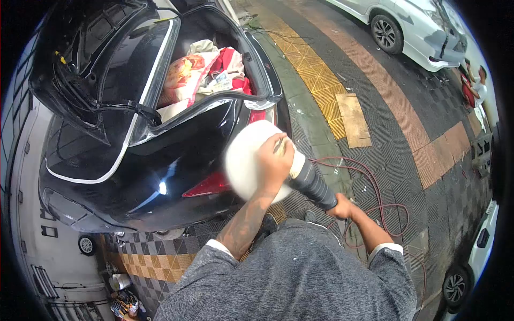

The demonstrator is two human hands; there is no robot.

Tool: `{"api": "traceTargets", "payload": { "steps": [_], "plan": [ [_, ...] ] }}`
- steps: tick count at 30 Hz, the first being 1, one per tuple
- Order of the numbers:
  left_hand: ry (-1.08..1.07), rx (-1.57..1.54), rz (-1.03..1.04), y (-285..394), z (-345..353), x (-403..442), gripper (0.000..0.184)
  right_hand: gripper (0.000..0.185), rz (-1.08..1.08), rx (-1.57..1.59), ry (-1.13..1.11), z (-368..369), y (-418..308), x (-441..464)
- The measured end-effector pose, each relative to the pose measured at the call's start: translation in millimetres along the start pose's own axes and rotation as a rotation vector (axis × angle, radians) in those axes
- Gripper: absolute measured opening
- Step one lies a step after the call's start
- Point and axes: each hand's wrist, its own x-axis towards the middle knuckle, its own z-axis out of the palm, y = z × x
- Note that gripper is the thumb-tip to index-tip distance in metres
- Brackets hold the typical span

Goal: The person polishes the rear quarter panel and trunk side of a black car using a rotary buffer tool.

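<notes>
A car polisher (315, 184) with a dark wrapped body is held in both hands at the rear corner of a black car (176, 139). Its round white pad (239, 160) looks smeared, as if spinning. My left hand (276, 159) grips the polisher's head, just above the pad. At the far end, my right hand (342, 206) is wrapped round the handle. The pad overlaps the red tail light (208, 185) and hides part of it; whether it touches the paint I cannot tell.
The trunk lid (115, 80) stands up, taped along its edge; bags (187, 77) fill the trunk. A red cord (377, 192) loops over the floor tiles at right, near flat cardboard (353, 120). White cars (412, 32) and other people (476, 88) are farther off.
</notes>
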Motion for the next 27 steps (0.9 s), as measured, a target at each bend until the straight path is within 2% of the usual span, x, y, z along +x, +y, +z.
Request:
{"api": "traceTargets", "payload": {
  "steps": [3,4,5,8,11,17,18,22,25,27],
  "plan": [
    [-0.022,0.034,0.036,-4.4,-1.0,-0.7,0.018,0.042,-0.081,0.115,0.032,30.9,26.8,12.3],
    [-0.036,0.073,0.063,-4.9,0.6,3.1,0.018,0.033,-0.050,0.116,0.032,38.0,32.2,19.5],
    [-0.033,0.075,0.062,-2.7,3.2,10.0,0.018,0.033,-0.053,0.114,0.029,36.1,24.9,23.0],
    [-0.089,0.068,0.095,6.3,11.2,42.0,0.019,0.014,-0.131,0.291,-0.011,30.9,-16.5,32.0],
    [-0.120,0.117,0.072,1.4,27.7,62.5,0.019,0.012,-0.137,0.399,-0.007,25.8,-29.6,37.6],
    [-0.100,0.116,0.018,-2.2,30.2,46.3,0.019,0.012,-0.021,0.257,-0.029,2.2,-33.2,13.3],
    [-0.063,0.102,0.029,0.5,22.6,34.6,0.019,0.015,-0.098,0.229,-0.023,4.5,-17.6,12.7],
    [-0.052,0.056,-0.003,3.5,12.4,16.0,0.019,0.020,-0.043,0.158,-0.022,22.7,13.7,12.8],
    [-0.106,0.040,-0.008,0.4,18.1,30.0,0.020,0.020,-0.003,0.223,0.011,27.2,-30.1,8.1],
    [-0.144,0.128,0.041,-2.5,25.2,47.2,0.021,0.017,0.010,0.238,0.001,33.5,-29.7,24.5]
  ]
}}
